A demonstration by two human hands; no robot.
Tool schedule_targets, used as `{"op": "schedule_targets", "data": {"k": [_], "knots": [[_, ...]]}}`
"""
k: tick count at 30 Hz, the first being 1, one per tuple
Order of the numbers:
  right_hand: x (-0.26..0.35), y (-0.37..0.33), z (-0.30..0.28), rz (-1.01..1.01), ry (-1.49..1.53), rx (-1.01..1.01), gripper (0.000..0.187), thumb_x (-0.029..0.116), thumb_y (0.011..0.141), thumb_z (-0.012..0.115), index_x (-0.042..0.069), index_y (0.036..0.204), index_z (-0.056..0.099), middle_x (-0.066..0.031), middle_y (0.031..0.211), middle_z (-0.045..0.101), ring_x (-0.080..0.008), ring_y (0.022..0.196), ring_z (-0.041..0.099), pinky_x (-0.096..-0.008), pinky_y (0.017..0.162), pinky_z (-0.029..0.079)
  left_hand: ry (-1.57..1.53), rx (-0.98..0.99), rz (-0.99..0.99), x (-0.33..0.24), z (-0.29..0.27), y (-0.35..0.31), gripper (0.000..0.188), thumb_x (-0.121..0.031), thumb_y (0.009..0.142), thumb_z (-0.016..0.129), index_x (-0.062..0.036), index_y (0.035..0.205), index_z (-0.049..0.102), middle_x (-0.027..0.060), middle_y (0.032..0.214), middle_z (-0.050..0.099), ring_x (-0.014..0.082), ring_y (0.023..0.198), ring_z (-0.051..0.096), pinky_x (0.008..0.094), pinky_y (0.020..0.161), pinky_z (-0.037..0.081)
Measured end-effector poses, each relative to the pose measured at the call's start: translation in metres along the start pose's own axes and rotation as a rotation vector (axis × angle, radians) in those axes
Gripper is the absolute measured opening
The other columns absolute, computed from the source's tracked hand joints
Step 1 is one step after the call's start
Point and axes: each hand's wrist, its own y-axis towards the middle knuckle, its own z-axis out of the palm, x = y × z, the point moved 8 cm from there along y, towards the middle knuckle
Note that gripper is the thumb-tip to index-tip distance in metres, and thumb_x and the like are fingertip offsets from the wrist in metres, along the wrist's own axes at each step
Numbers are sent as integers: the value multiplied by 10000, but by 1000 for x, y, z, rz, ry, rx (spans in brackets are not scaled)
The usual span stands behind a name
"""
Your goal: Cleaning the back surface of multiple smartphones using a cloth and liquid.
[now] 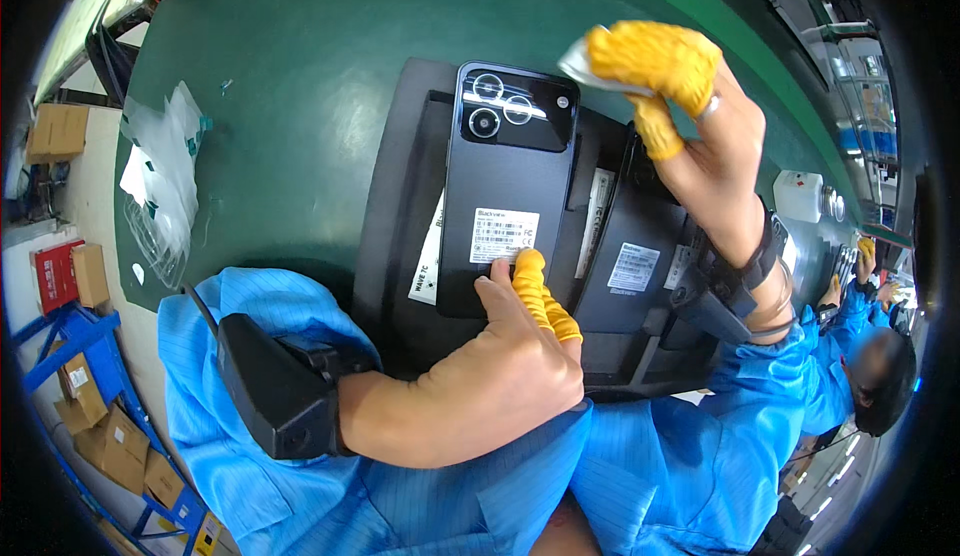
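A black smartphone (515, 171) lies back side up over a dark foam tray (405, 146), with its camera block at the far end. A white printed label (505, 234) sits on its back. My left hand (500, 346) is closed at the phone's near end, its bare fingertip and a yellow-cotted finger touching the label's lower edge. Up and to the right, my right hand (690, 106) is raised above the tray. Its yellow-cotted fingers pinch a thin silvery-white piece (590, 66), whose exact kind I cannot make out.
Another labelled dark phone (630, 246) sits in the tray's right part. Clear plastic bags (170, 166) lie on the green table (300, 16) at left. A white bottle (797, 196) stands at right. Cardboard boxes (115, 446) fill a blue rack; a co-worker (850, 366) is at right.
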Motion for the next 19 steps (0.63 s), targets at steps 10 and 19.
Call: {"op": "schedule_targets", "data": {"k": [10,19], "knots": [[1,-14,13,95,197,213,90,-15,698,622,26,771,657,-96,778,659,-270,741,630,-363,712,507,-27,42,13,3,-3,-2,207,-154,616,608,37,682,565,276,636,613,437,741,674,374,579,507],[16,-2,33,-14,126,175,235,57,745,668,97,976,675,-109,1013,679,-316,974,627,-363,837,485,-9,53,45,2,1,-1,209,-164,635,610,33,692,571,295,656,615,423,739,679,387,587,517]]}}
